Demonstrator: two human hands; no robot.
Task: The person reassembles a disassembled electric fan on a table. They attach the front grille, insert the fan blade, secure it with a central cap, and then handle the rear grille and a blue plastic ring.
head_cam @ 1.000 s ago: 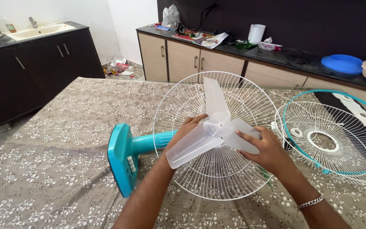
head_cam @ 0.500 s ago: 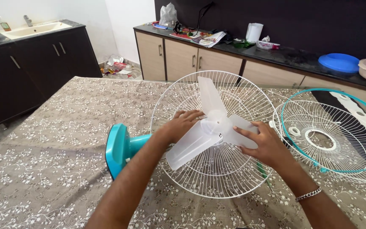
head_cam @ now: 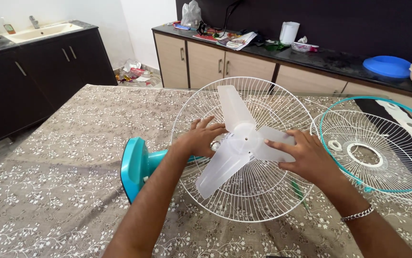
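Note:
A translucent white three-bladed fan blade [head_cam: 237, 136] sits at the centre of a white wire rear grille [head_cam: 263, 203]. The grille belongs to a teal fan lying on its side, with its base [head_cam: 137, 169] at the left. My right hand [head_cam: 306, 160] grips the right-hand blade, thumb on top. Fingers spread, my left hand [head_cam: 199, 138] rests against the grille just left of the hub and holds nothing. A small shiny part shows by its fingertips, behind the blade.
A second wire grille with a teal rim [head_cam: 373, 153] lies on the patterned tablecloth [head_cam: 72, 157] to the right. Behind are a cluttered counter with cabinets [head_cam: 225, 67], a blue lid [head_cam: 387, 66], and a dark sink cabinet [head_cam: 29, 67] at the left.
My left hand has let go of the lower-left blade and moved up beside the hub, fingers spread. The blade has shifted slightly while my right hand keeps hold of it.

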